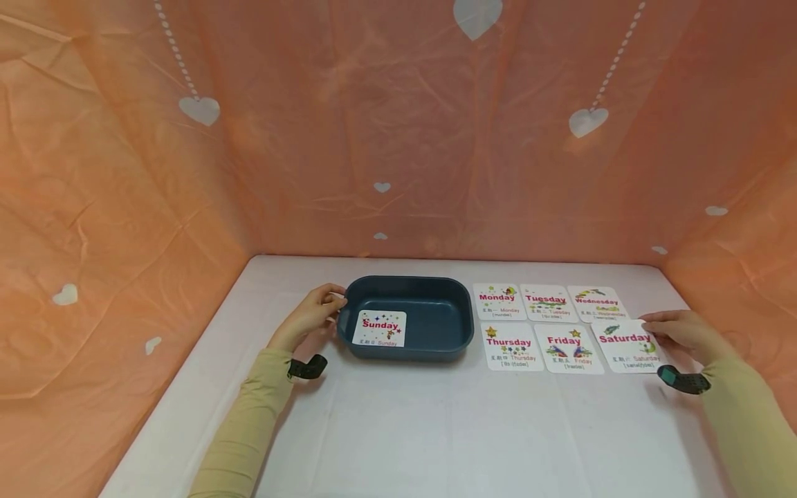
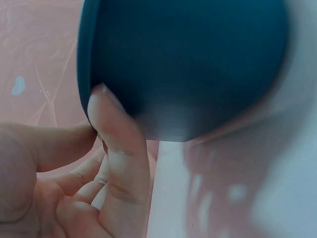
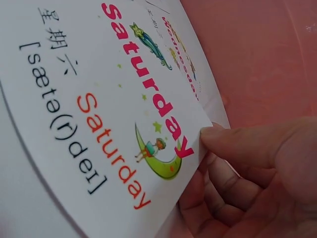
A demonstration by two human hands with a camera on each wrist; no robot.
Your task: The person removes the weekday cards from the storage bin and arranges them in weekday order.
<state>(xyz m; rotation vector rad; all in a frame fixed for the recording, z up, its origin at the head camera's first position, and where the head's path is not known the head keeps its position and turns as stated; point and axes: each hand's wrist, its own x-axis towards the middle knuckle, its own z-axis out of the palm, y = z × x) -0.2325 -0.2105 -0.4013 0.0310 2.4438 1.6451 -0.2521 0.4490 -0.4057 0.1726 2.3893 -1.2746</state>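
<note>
A dark blue rectangular tray (image 1: 436,318) stands on the white table, and my left hand (image 1: 311,315) pinches its left rim between thumb and finger. In the left wrist view the tray's wall (image 2: 188,59) fills the upper part, with a fingertip (image 2: 106,106) pressed to it. Inside the tray, at its left end, leans the Sunday card (image 1: 380,328). At the far right, my right hand (image 1: 685,332) pinches the edge of the Saturday card (image 1: 627,346). The right wrist view shows my thumb on top of that card (image 3: 104,124) and fingers beneath it.
Right of the tray lie the Monday (image 1: 498,302), Tuesday (image 1: 548,304) and Wednesday (image 1: 596,303) cards in a back row. Thursday (image 1: 512,348) and Friday (image 1: 565,350) lie in front of them. An orange cloth (image 1: 423,152) with white hearts walls the table's back and sides.
</note>
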